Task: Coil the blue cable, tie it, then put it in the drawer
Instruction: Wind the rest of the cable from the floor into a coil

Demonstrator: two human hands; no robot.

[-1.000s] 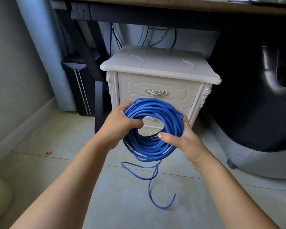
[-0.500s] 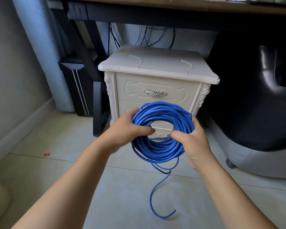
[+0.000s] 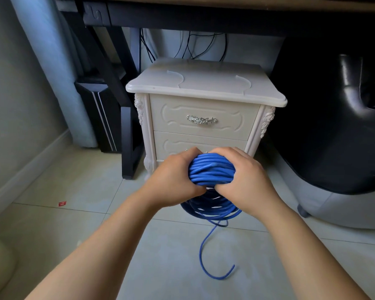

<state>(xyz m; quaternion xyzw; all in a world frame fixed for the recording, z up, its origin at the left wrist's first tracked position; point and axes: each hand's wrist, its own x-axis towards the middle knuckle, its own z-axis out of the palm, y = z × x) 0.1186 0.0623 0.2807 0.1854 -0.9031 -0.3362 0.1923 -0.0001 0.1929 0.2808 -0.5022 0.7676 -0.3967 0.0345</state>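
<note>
Hands [image 3: 210, 178] clenched around blue cable [image 3: 211, 169]

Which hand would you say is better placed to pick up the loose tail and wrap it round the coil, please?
Probably the right hand. The coiled blue cable is clamped by both hands, and its loose tail hangs below, nearer the right wrist. The left hand could keep squeezing the loops.
</note>
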